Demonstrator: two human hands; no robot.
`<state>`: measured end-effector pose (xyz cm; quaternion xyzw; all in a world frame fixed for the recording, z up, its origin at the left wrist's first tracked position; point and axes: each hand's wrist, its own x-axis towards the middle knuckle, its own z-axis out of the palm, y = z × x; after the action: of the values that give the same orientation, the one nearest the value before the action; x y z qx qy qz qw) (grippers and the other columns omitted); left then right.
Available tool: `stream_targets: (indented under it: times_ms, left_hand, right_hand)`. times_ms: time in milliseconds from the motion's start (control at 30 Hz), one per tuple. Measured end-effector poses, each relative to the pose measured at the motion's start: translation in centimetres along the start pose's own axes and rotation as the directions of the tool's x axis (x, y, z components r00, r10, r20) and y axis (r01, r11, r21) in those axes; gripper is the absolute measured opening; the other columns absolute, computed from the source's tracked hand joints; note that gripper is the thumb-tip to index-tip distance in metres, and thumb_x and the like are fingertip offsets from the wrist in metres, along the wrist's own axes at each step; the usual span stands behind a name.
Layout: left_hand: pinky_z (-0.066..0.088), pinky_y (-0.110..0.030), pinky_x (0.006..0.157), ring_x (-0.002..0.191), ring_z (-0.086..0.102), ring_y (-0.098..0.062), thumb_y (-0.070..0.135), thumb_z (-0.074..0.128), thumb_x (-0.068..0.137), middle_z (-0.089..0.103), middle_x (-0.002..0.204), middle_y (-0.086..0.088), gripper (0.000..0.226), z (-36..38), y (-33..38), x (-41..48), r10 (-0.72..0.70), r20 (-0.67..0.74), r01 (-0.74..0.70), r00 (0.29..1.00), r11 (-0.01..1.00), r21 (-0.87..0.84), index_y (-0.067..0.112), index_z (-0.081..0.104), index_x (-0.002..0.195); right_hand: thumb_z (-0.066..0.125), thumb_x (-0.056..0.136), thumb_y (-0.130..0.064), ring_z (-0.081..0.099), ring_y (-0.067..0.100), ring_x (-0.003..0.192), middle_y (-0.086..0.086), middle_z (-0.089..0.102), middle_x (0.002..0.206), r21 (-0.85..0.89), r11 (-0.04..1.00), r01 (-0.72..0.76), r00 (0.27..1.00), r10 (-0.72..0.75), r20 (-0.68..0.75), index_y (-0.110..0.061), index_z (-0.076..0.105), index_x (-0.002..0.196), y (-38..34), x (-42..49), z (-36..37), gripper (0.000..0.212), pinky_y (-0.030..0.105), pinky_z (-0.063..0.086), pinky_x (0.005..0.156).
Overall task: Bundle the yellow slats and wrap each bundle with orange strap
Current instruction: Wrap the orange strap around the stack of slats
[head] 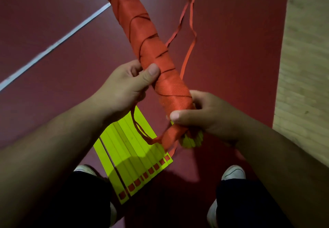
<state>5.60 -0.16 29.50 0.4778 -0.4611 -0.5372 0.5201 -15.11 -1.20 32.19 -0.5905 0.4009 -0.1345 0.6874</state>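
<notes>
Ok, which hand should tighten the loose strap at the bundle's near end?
Probably the right hand: it grips the bundle at its near end, by the loose strap. The left hand holds it higher up.

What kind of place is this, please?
Probably an indoor sports hall, though I cannot be sure: a dark red floor with a painted white line, and pale wooden flooring beside it.

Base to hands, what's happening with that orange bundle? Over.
Left hand grips wrapped bundle. Right hand holds its near end. Loose strap trails alongside; more yellow slats on floor below.
</notes>
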Motion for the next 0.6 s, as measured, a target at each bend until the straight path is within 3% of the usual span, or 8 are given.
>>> stream_targets:
  times_ms: [100, 200, 333, 433, 600]
  left_hand:
    - [0.024, -0.013, 0.039, 0.04, 0.03, 0.002, 0.038, 0.07, 0.089, 0.04, 0.05, 0.015, 0.029, 1.1, -0.7, 0.0, 0.023, -0.129, -0.006, 0.991, 0.992, 0.13, 0.019, 0.051, 0.076]
    - [0.025, -0.014, 0.04, 0.041, 0.03, 0.002, 0.042, 0.068, 0.084, 0.037, 0.049, 0.015, 0.035, 1.9, -0.9, 0.0, 0.064, -0.188, -0.028, 0.98, 0.981, 0.191, 0.014, 0.049, 0.075]
    - [0.023, -0.016, 0.039, 0.042, 0.026, 0.001, 0.045, 0.07, 0.085, 0.035, 0.051, 0.015, 0.038, 1.7, -0.6, 0.1, 0.059, -0.151, -0.036, 0.987, 0.989, 0.146, 0.015, 0.046, 0.078]
    - [0.024, -0.016, 0.04, 0.042, 0.029, 0.0, 0.047, 0.073, 0.082, 0.043, 0.05, 0.015, 0.033, 1.1, -0.3, 0.4, 0.067, -0.082, -0.057, 0.994, 0.992, 0.11, 0.023, 0.05, 0.078]
    - [0.014, -0.028, 0.043, 0.047, 0.017, -0.015, 0.063, 0.076, 0.069, 0.03, 0.053, 0.005, 0.05, 0.7, 0.4, 0.3, 0.013, 0.089, -0.016, 0.996, 0.999, 0.039, 0.021, 0.049, 0.063]
  right_hand:
    - [0.081, 0.074, -0.024, 0.066, 0.016, 0.061, -0.005, 0.065, 0.073, -0.357, 0.931, -0.073, 0.955, -0.038, -0.295, -0.024, 0.058, 0.094, 0.9, 0.8, 1.0, 0.031, 0.036, 0.056, 0.056]
    - [0.082, 0.066, -0.04, 0.065, 0.012, 0.065, -0.006, 0.065, 0.078, -0.45, 0.882, -0.138, 0.885, -0.094, -0.456, -0.029, 0.056, 0.093, 1.3, 1.1, 1.5, 0.039, 0.03, 0.053, 0.056]
    - [0.083, 0.067, -0.033, 0.062, 0.013, 0.064, -0.006, 0.064, 0.075, -0.456, 0.888, -0.053, 0.882, -0.172, -0.439, -0.025, 0.061, 0.089, 0.6, 0.9, 0.7, 0.031, 0.028, 0.049, 0.056]
    - [0.084, 0.068, -0.022, 0.061, 0.011, 0.059, -0.005, 0.063, 0.07, -0.324, 0.945, 0.044, 0.902, -0.177, -0.394, -0.021, 0.066, 0.088, 0.7, 0.5, 0.5, 0.027, 0.032, 0.051, 0.055]
    - [0.084, 0.071, -0.022, 0.061, 0.013, 0.057, -0.006, 0.061, 0.066, -0.192, 0.977, 0.095, 0.946, -0.148, -0.289, -0.02, 0.066, 0.091, 1.2, 0.3, 0.6, 0.027, 0.033, 0.052, 0.05]
